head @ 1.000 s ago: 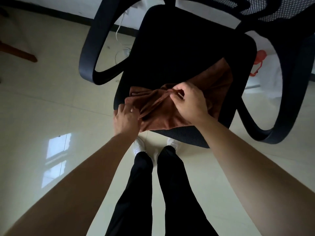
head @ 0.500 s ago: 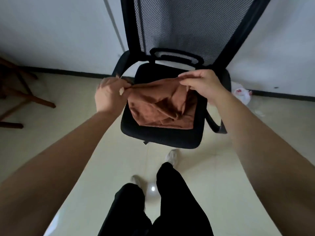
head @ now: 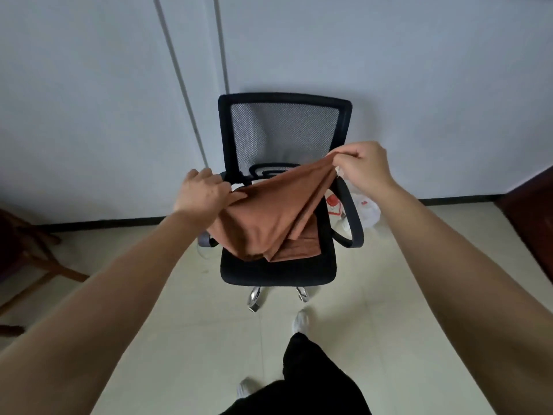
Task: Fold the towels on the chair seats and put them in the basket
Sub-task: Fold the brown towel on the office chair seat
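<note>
In the centre of the frame a rust-brown cloth towel hangs stretched between two raised hands, above a black office chair with a mesh back. The left hand, at centre left, has its fingers curled over the towel's upper left edge and grips it. The right hand, higher and at centre right, pinches the towel's upper right corner between thumb and fingers. The top edge of the cloth slopes up from left to right. The towel's lower part sags in loose folds and lies on the rear half of the black padded chair seat, leaving the front of the seat bare.

The chair stands against a pale grey wall on a cream tiled floor, with its chrome base showing under the seat. Just right of the chair, behind its armrest, a white plastic bag with red print lies on the floor. Dark wooden furniture legs stand at the left edge. At the bottom, black trousers and a white shoe are visible.
</note>
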Demonstrator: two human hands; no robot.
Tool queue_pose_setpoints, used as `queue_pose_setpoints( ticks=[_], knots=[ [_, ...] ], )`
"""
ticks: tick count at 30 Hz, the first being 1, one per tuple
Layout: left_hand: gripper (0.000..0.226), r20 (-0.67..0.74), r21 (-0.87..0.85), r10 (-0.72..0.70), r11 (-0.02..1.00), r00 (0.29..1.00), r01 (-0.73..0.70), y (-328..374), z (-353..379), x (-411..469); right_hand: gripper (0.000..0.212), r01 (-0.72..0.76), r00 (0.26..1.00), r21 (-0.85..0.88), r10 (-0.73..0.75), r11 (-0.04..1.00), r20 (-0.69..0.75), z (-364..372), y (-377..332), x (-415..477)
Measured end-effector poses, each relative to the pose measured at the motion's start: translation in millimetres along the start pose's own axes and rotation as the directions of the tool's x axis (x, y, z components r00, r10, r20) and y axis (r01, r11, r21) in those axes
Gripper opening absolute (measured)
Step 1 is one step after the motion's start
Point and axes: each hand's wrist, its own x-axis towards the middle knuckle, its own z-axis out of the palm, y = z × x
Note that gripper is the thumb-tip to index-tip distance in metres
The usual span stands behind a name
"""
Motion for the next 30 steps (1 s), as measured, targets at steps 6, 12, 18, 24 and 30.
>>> queue_pose_setpoints(
  ticks=[6,12,18,24,30],
  knots=[
    [0.062,0.108,0.041,0.075,0.996,0.991,-0.080,-5,-62,6,0.038,0.090,0.982,0.059,-0.079,0.994,-0.169,-42,-46,-30],
    [0.033,0.050,-0.233,-0.179,0.955,0.983,0.185,-2,-83,9,0.040,0.117,0.918,0.168,-0.042,0.979,-0.393,-77,-66,-37],
    [0.029,-0.029,-0.461,-0.431,0.806,0.902,0.371,-5,-105,25,0.036,0.115,0.886,0.180,-0.019,0.977,-0.464,-95,-59,-29],
    [0.017,0.007,-0.800,-0.577,0.487,0.817,0.351,-11,-135,82,0.037,0.165,0.867,0.225,-0.032,0.960,-0.498,-113,-61,13],
    [0.020,0.110,-0.952,-0.630,0.155,0.769,0.263,-32,-149,148,0.031,0.152,0.892,0.330,0.014,0.932,-0.451,-115,-60,69]
  ],
)
